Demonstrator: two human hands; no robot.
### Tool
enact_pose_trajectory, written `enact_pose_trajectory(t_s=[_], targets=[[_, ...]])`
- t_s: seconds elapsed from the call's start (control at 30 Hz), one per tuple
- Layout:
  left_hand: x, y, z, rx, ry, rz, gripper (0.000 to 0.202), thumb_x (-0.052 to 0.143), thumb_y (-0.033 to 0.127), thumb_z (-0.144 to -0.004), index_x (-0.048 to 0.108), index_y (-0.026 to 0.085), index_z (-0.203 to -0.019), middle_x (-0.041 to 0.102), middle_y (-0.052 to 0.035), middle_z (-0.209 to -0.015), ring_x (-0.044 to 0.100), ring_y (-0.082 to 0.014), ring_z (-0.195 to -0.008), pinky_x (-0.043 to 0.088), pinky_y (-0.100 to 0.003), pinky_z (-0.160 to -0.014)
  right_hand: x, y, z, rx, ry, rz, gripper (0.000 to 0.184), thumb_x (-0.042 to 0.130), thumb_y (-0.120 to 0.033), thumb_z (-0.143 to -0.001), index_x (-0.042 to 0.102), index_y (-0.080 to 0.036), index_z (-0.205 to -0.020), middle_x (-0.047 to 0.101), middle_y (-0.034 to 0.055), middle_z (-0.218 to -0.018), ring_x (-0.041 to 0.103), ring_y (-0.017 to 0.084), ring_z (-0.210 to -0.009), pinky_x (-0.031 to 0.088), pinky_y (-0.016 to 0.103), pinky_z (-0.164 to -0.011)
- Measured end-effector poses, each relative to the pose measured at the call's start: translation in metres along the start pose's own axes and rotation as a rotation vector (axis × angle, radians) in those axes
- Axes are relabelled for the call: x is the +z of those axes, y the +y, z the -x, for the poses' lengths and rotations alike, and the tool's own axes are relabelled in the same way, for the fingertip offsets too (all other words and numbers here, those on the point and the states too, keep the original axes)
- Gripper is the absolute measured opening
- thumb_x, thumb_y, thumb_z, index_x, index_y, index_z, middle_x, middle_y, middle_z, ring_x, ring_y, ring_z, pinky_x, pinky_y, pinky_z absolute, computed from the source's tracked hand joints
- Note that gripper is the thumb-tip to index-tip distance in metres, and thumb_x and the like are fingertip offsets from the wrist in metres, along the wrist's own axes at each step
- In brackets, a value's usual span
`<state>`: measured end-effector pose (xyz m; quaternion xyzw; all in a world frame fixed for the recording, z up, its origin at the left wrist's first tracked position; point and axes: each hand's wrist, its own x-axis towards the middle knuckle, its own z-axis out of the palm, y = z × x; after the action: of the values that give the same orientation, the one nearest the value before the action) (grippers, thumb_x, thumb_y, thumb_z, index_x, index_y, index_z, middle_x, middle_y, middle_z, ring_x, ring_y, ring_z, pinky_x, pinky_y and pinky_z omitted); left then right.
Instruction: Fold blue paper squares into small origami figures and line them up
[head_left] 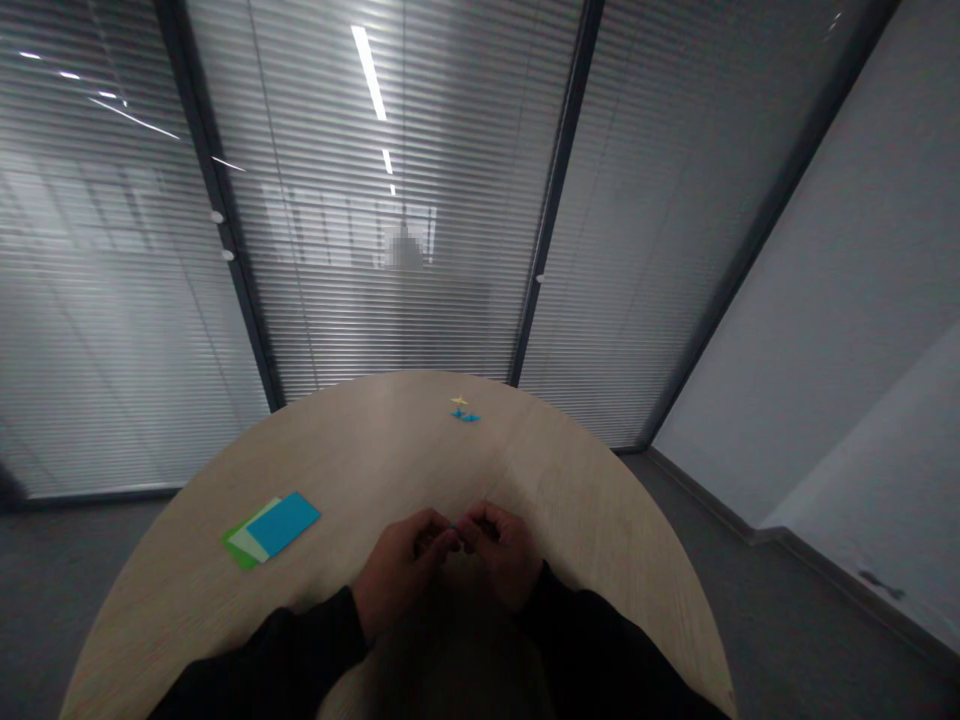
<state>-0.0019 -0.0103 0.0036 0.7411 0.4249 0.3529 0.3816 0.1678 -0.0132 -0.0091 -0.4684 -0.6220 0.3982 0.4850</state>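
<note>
My left hand (pixel 397 572) and my right hand (pixel 502 553) meet above the near edge of a round pale wooden table (pixel 360 450). Their fingertips pinch a tiny piece of blue paper (pixel 453 526), which is mostly hidden by my fingers. To the left of my left hand lies a stack of coloured paper sheets (pixel 274 527), blue on top of pale green and green. Two small folded paper shapes sit near the far rim, a yellow one (pixel 459 401) just behind a blue one (pixel 465 415).
Glass partitions with slatted blinds (pixel 390 280) and dark metal frames stand beyond the table. A grey carpet floor (pixel 750 540) surrounds the table, and a pale wall (pixel 825 300) runs along the right side. Black sleeves cover both my forearms.
</note>
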Motion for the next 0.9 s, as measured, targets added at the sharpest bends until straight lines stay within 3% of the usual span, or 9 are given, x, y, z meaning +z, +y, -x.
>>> enact_pose_trajectory(t_s=[0.13, 0.4, 0.63, 0.8, 0.9], targets=[[-0.002, -0.003, -0.001, 0.000, 0.030, 0.030, 0.026, 0.051, 0.035, -0.089, 0.066, 0.017, -0.078, 0.072, -0.0070, -0.075, 0.063, -0.0198, -0.071, 0.046, -0.029, -0.066, 0.003, 0.000, 0.001, -0.005, 0.012, 0.034, 0.027, 0.060, -0.042, -0.084, 0.061, -0.018, -0.072, 0.062, 0.0015, -0.062, 0.058, 0.014, -0.059, 0.044, 0.026, -0.057], [-0.005, -0.007, -0.003, 0.003, 0.047, 0.084, 0.022, 0.052, 0.032, -0.085, 0.063, 0.017, -0.074, 0.068, -0.0059, -0.071, 0.060, -0.0187, -0.067, 0.045, -0.028, -0.063, -0.003, 0.003, -0.003, 0.015, -0.144, -0.088, 0.038, 0.056, -0.052, -0.087, 0.065, -0.016, -0.077, 0.062, 0.0016, -0.065, 0.058, 0.014, -0.062, 0.046, 0.027, -0.063], [-0.004, -0.005, -0.004, -0.014, -0.028, 0.118, 0.032, 0.050, 0.043, -0.092, 0.068, 0.017, -0.089, 0.073, -0.0076, -0.086, 0.062, -0.0189, -0.074, 0.047, -0.029, -0.068, -0.007, 0.002, -0.003, -0.005, -0.091, -0.010, 0.032, 0.055, -0.047, -0.088, 0.064, -0.017, -0.079, 0.064, 0.0021, -0.066, 0.060, 0.015, -0.063, 0.048, 0.027, -0.061], [-0.005, -0.007, -0.005, -0.062, -0.017, 0.197, 0.036, 0.050, 0.046, -0.092, 0.069, 0.015, -0.088, 0.072, -0.0073, -0.083, 0.061, -0.0182, -0.071, 0.047, -0.029, -0.067, -0.005, 0.006, -0.002, -0.022, 0.003, -0.012, 0.027, 0.060, -0.043, -0.084, 0.058, -0.018, -0.093, 0.068, 0.0037, -0.075, 0.063, 0.015, -0.063, 0.050, 0.028, -0.060], [-0.005, -0.009, -0.005, -0.081, -0.010, 0.273, 0.039, 0.049, 0.048, -0.092, 0.071, 0.015, -0.090, 0.073, -0.0079, -0.086, 0.060, -0.0178, -0.072, 0.046, -0.029, -0.068, -0.005, 0.009, -0.002, -0.079, 0.042, 0.031, 0.020, 0.060, -0.038, -0.083, 0.054, -0.019, -0.089, 0.066, 0.0023, -0.071, 0.063, 0.015, -0.060, 0.049, 0.027, -0.057]])
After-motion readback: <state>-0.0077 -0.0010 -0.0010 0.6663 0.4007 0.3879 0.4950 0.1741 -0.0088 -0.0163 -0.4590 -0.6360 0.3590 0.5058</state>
